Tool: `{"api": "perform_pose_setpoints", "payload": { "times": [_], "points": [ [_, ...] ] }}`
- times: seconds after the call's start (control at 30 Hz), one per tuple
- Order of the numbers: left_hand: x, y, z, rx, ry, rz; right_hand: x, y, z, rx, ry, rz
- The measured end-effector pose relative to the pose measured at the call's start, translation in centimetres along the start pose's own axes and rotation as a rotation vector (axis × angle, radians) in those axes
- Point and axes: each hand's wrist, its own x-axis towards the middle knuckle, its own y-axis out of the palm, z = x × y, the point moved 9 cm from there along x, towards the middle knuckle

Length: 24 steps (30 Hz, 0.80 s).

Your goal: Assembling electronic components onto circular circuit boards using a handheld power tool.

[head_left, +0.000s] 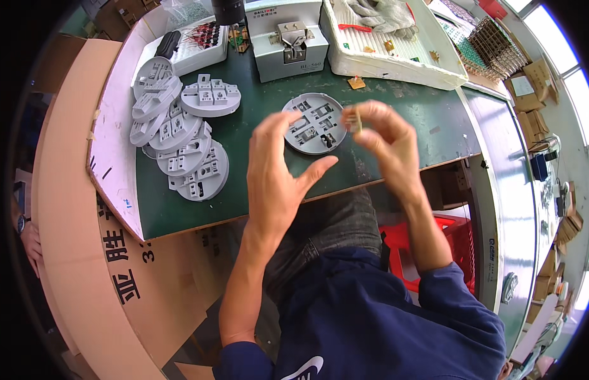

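Note:
A round grey plastic housing [317,149] with several rectangular recesses lies on the green tabletop [256,95] in front of me. My left hand [276,166] is at its left side, thumb and fingers spread apart, with the fingertips over the rim; whether they touch it I cannot tell. To the right of the housing, my right hand [390,140] pinches a small tan board-like piece [357,119] between thumb and fingers, slightly blurred. More grey round housings [180,136] with raised blocks lie overlapped in a heap on the left.
A grey metal device [291,47] stands at the back. Beside it, a white foam tray [395,66] holds a glove [386,18] and small pieces. A flat brass-coloured piece [356,82] lies before the tray. Wired parts fill a white box [202,54] at back left.

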Motion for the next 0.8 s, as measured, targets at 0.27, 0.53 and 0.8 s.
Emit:
{"api": "perform_pose_setpoints", "payload": {
  "times": [0.27,0.53,0.8],
  "points": [
    [1.9,4.0,3.2,0.254,-0.080,0.169,3.7,-0.5,-2.7,-0.036,0.245,0.031],
    [1.2,1.5,4.0,0.050,-0.120,0.339,5.9,2.6,-0.7,-0.458,0.058,0.140],
    [0.7,1.4,4.3,0.018,-0.159,0.323,7.0,5.4,-1.2,-0.675,-0.118,0.262]
  ]
}}
